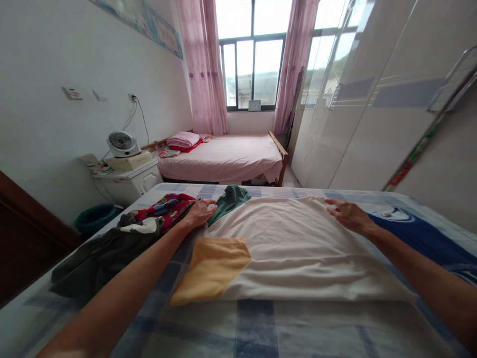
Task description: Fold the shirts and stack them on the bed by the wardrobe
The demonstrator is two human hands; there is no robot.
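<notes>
Bedroom w/ a bed [261,328] in a blue-and-white check sheet filling the near view; both arms reach out over it.

L hand [199,213]: fingers loosely spread, palm down, resting on the far left corner of a cream garment [294,243] laid flat across the bed. Can't tell if it pinches the cloth or just presses it. R hand [348,214]: fingers extended & slightly apart, palm down on the garment's far right corner, near the bed's far edge. So the garment lies between the two hands & stretches back toward the person, its near hem running roughly parallel to the bed's near edge.

Garment has a yellow-orange sleeve [210,268] sticking out on the left side, nearer the person than the L hand, & a dark green sleeve [229,199] at the far edge, just beside the L hand's fingertips.

Left of the L hand, touching or nearly so: red floral cloth [167,206], then a dark heap of clothes [100,253] along the bed's left edge. Right of the R hand: blue fabric [421,238] toward the bed's right edge.

Further out: white nightstand [130,181] w/ a small fan [122,143] by the left wall, a second bed [227,156] in pink sheets under the window [253,69], pink curtains [203,69], pale wardrobe [372,109] along the right.
</notes>
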